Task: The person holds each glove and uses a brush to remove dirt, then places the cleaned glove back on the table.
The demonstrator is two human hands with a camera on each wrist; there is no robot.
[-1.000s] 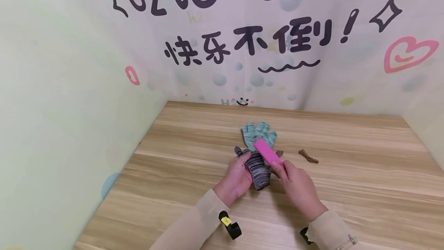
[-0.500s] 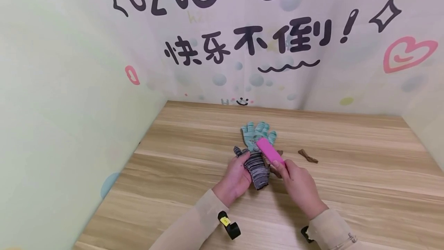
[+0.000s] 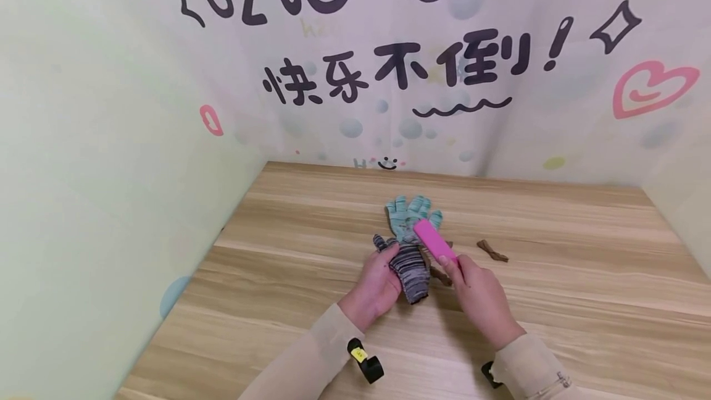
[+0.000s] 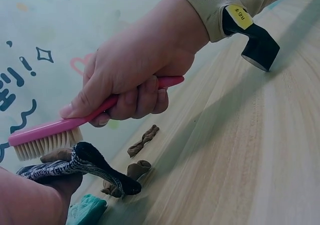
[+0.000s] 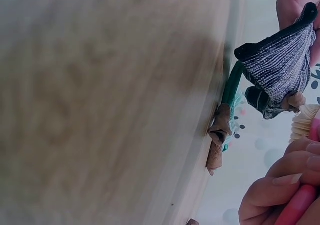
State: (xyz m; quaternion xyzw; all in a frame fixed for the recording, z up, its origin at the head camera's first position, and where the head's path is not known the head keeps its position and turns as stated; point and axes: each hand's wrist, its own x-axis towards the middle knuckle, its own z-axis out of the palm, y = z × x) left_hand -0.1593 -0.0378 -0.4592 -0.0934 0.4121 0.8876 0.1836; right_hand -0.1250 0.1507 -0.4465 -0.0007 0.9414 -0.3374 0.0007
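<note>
My left hand [image 3: 378, 283] holds a dark grey and black striped knit glove [image 3: 412, 273] above the table, thumb over its edge. My right hand [image 3: 484, 292] grips a pink brush [image 3: 436, 242] by its handle, fingers wrapped round it. In the left wrist view the cream bristles [image 4: 47, 144] face down over the glove, close above a brown lump [image 4: 57, 155] on it; whether they touch cannot be told. Just behind lies a teal knit glove [image 3: 401, 221], palm side partly hidden by the striped glove and brush.
A twisted brown strip [image 3: 492, 250] lies on the wooden table [image 3: 555, 301] to the right. More crumpled brown pieces [image 4: 139, 169] lie under and beside the striped glove. A printed cloth wall [image 3: 500, 134] rises behind the table, and a pale wall [image 3: 111, 159] stands on the left.
The brush head has shifted a little to the right over the striped glove, uncovering more of the brown piece beside it. My left hand and the glove have drifted very slightly left.
</note>
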